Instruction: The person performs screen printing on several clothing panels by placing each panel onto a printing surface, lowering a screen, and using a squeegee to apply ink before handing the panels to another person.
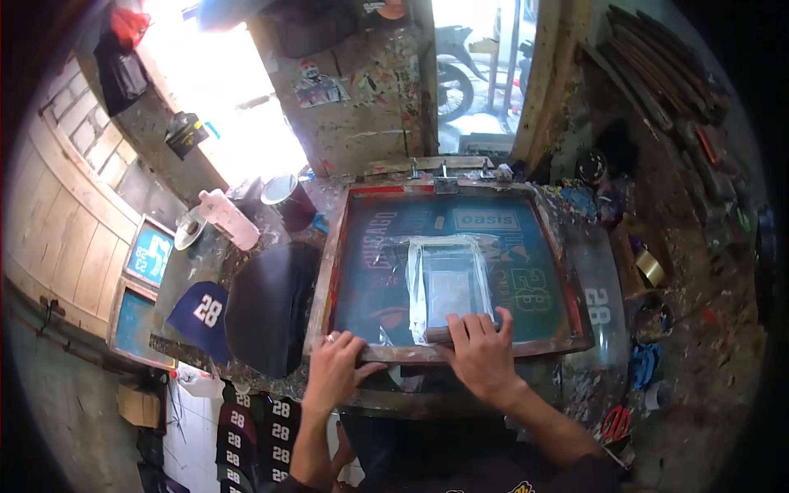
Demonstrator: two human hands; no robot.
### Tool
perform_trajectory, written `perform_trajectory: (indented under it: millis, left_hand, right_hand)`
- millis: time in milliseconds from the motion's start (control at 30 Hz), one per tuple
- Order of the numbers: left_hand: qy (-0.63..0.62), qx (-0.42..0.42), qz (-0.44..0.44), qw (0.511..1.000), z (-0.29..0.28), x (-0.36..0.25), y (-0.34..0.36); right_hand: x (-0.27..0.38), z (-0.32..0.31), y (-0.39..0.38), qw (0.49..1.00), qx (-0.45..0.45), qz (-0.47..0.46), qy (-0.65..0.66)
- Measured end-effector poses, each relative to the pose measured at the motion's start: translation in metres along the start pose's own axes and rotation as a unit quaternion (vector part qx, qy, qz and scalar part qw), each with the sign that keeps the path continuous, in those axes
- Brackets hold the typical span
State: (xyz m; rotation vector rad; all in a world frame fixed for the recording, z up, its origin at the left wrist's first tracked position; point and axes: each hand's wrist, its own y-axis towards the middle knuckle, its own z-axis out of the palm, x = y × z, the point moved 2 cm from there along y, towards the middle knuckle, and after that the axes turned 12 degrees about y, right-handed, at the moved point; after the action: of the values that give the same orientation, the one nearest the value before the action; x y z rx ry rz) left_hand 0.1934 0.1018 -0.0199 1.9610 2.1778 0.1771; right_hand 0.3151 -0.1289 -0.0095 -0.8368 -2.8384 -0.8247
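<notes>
A wooden screen-printing frame [567, 287] with blue-green mesh lies on the worktable before me, clamped at its far edge. Pale lettering and shapes show in the mesh. In its middle, whitish tape and ink [417, 287] border a rectangular window. My left hand [335, 368] grips the frame's near left corner, fingers over the top and thumb at the near edge. My right hand [483, 355] is closed around a dark wooden-handled squeegee [439, 334] at the near end of the window. The squeegee's blade is hidden.
Left of the frame lie a stack of dark fabric panels [271, 308] and a navy printed piece [197, 316]. Behind them stand a pink bottle [228, 218] and a paint can [289, 205]. Red-handled scissors [616, 423], a tape roll [649, 267] and blue cloth [646, 366] are at right.
</notes>
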Motion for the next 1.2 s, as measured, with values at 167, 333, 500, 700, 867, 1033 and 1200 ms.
perform_trajectory:
  millis: [167,333,500,700,867,1033,1200]
  left_hand:
    - [0.044,-0.129,0.013,0.991,-0.078,0.003,0.053]
    - [0.007,-0.402,-0.143,0.904,-0.022,-0.027,0.057]
    - [-0.043,-0.043,-0.251,0.966,0.094,-0.077,-0.027]
    - [-0.211,-0.174,-0.529,0.803,0.023,0.052,-0.223]
    - [0.472,-0.018,-0.457,0.754,-0.034,0.109,-0.328]
    - [0.031,-0.015,-0.106,0.994,0.041,-0.016,-0.080]
    - [0.003,0.074,0.061,0.995,0.087,-0.052,0.002]
  right_hand:
    - [-0.012,-0.047,0.069,0.995,-0.097,-0.017,0.000]
    - [-0.029,-0.104,0.193,0.990,-0.124,-0.043,-0.049]
    - [-0.072,-0.150,0.275,0.997,-0.063,0.030,0.035]
    - [-0.078,-0.169,0.317,0.996,-0.032,0.008,0.085]
    - [-0.083,-0.178,0.334,0.995,-0.019,-0.028,0.092]
    - [-0.094,-0.171,0.340,0.994,-0.014,-0.038,0.102]
    - [-0.084,-0.164,0.334,0.990,-0.013,-0.051,0.129]
